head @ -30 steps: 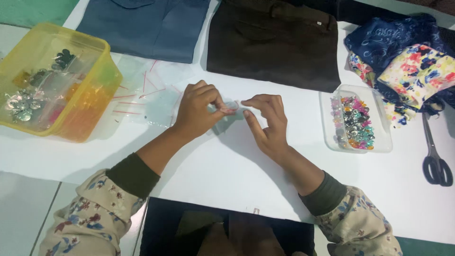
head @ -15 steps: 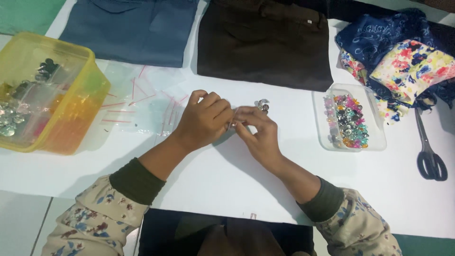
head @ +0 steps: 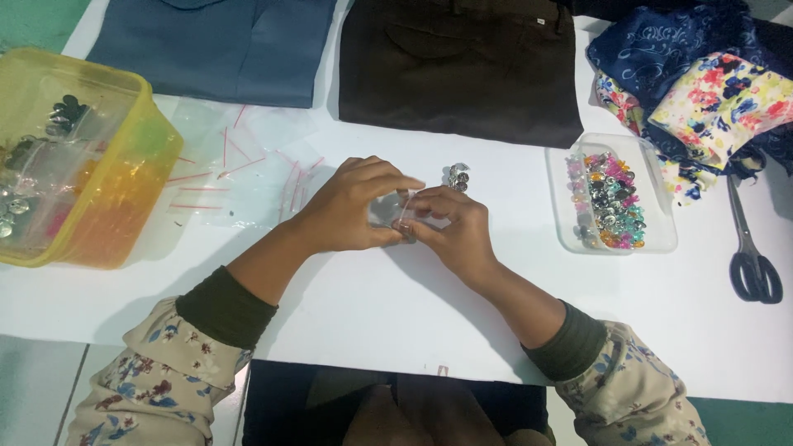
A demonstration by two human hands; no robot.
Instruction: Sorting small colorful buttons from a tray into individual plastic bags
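Small clear bag [head: 402, 211], seemingly between hands

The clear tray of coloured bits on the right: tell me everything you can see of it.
The clear plastic tray is shallow and rectangular with rounded corners, lying flat on the white table, its long side running away from the person. It holds a heap of small shiny pieces, pink, silver, orange and dark. Neither hand touches it; the scissors lie to its right, folded floral fabric just beyond.

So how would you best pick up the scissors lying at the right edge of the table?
Take the scissors by the black handle loops, coming from the near side. They lie flat with the loops toward the person, and the blade tips are tucked under the floral fabric.
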